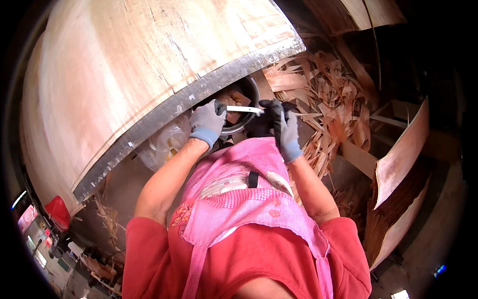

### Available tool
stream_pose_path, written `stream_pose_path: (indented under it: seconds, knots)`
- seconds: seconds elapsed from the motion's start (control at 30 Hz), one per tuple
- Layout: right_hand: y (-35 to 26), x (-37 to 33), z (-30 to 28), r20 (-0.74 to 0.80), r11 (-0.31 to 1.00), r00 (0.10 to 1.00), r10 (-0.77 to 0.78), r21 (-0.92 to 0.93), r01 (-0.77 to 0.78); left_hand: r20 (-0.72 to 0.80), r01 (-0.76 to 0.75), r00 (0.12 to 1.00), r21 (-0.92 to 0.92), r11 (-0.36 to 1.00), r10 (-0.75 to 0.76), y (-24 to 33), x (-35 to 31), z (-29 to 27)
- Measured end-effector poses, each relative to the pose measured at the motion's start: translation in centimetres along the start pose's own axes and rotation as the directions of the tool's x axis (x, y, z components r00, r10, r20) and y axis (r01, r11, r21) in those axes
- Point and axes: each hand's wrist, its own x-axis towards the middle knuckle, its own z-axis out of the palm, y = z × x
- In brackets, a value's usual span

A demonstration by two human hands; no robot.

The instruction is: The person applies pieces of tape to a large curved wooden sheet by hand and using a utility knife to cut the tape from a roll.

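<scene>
My left hand (208,121), in a grey glove with dark fingertips, is closed around one end of a slim white strip-shaped piece (241,109). Its exact kind is unclear; it lies nearly level in front of my apron. At its other end is my right hand (286,128), gloved the same way, fingers curled. Shadow hides whether those fingers grip the white piece or something else. Beneath and beyond the strip is a dark round basin (255,94) with brownish pieces (232,99) inside. A clear plastic bag (169,144) sits beside my left wrist.
A large stack of pale wood veneer sheets (129,55) with a dark front edge overhangs from the left and far side. Torn veneer scraps (328,94) pile up at far right. Curved wood sheets (403,154) stand at the right. A red object (58,212) is at the left.
</scene>
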Motion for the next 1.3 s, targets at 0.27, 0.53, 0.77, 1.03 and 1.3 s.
stream_pose_path:
  seconds: [0.27,0.53,0.77,1.03,1.3]
  knots:
    - [-0.5,0.3,4.8,0.136,0.992,0.99,0.043,-0.122,-0.026,-0.027,0.026,0.999,0.003,1.0,-0.026,-0.1,-1.2,-0.5]
    - [1.4,1.8,3.5,0.176,0.964,0.982,-0.065,-0.243,0.107,-0.212,0.014,0.976,-0.203,0.979,-0.058,-7.0,-7.9,-8.1]
    - [3.7,2.8,2.2,0.169,0.967,0.983,-0.074,-0.23,0.112,-0.539,0.55,0.76,0.236,0.801,-0.364,-23.0,-16.5,-21.1]
    - [-8.6,0.3,6.5,0.645,0.982,0.759,-0.09,-0.071,0.176,-0.092,0.26,0.961,-0.021,0.965,-0.261,-22.1,-19.5,-21.6]
    - [-16.2,-1.0,8.1,0.977,0.979,0.08,0.197,-0.2,0.03,0.21,-0.423,0.752,-0.574,0.701,0.625,-1.3,-11.2,-21.3]
